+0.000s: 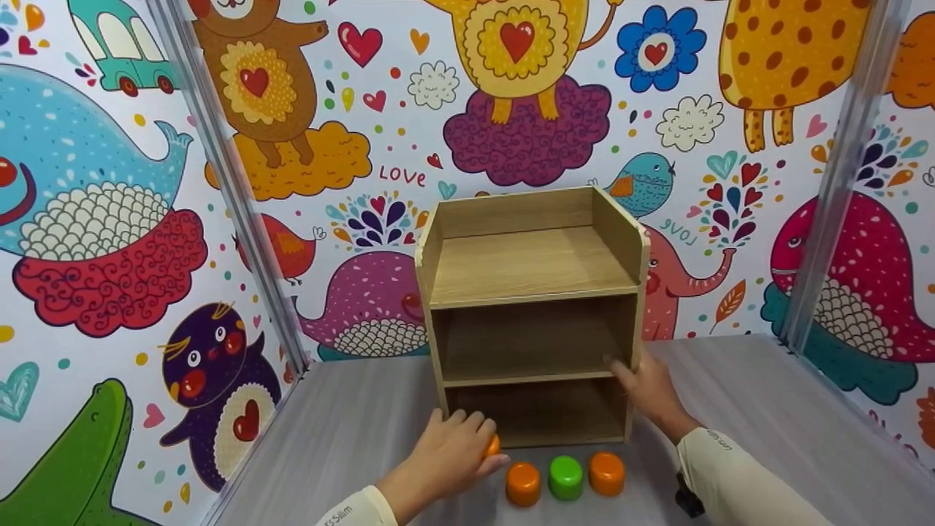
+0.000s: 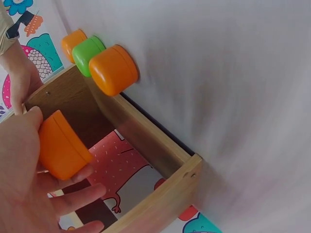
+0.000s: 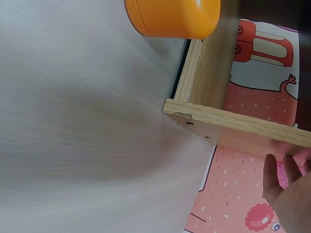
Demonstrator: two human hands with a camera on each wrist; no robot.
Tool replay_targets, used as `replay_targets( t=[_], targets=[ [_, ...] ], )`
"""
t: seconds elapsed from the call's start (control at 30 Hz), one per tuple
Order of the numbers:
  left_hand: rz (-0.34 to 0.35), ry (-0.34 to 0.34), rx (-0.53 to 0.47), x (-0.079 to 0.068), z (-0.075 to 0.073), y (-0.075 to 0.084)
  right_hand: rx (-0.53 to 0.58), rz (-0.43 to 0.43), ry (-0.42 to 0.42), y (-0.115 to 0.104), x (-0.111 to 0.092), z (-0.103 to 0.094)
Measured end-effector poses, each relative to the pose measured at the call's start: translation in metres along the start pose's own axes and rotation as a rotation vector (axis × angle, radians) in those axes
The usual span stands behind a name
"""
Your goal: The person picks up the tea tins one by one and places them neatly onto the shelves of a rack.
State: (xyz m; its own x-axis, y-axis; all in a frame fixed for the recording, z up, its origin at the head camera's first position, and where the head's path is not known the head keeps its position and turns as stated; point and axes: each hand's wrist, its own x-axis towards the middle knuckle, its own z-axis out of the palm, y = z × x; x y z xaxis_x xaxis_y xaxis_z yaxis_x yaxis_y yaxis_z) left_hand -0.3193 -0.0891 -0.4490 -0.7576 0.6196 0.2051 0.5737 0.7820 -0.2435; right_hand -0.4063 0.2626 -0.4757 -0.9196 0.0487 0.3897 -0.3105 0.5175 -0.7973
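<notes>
My left hand (image 1: pixel 453 449) holds a rounded orange cup (image 2: pixel 63 145) between thumb and fingers, in front of the lower left corner of a small wooden shelf (image 1: pixel 537 376). In the head view the fingers mostly cover this cup. My right hand (image 1: pixel 651 386) grips the shelf's right side panel, thumb at the front edge. In the right wrist view its fingers (image 3: pixel 272 172) lie along the panel's outer face; the thumb is out of sight. On the table before the shelf stand an orange cup (image 1: pixel 523 483), a green cup (image 1: pixel 565 478) and another orange cup (image 1: pixel 606 473) in a row.
The shelf has a walled top (image 1: pixel 537 259) and two open compartments below it. Walls with printed cartoon animals (image 1: pixel 380 307) enclose the grey table (image 1: pixel 343 431) at the back and sides.
</notes>
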Motion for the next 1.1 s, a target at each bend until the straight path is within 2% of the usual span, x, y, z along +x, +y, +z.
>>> replay_targets(
  t=[0.23,0.5,0.93,1.1],
  targets=[
    [0.0,0.014,0.014,0.002,-0.003,-0.001,0.039,0.022,-0.005,-0.003,-0.002,-0.001],
    [0.006,0.006,0.034,0.004,-0.01,-0.001,0.025,0.004,-0.004,-0.001,0.0,-0.001],
    [-0.007,-0.026,0.009,0.007,-0.019,-0.004,0.013,0.019,-0.002,-0.001,-0.001,0.0],
    [-0.013,-0.017,0.015,0.007,-0.021,-0.006,0.019,0.012,0.004,-0.001,-0.001,0.0]
  ],
)
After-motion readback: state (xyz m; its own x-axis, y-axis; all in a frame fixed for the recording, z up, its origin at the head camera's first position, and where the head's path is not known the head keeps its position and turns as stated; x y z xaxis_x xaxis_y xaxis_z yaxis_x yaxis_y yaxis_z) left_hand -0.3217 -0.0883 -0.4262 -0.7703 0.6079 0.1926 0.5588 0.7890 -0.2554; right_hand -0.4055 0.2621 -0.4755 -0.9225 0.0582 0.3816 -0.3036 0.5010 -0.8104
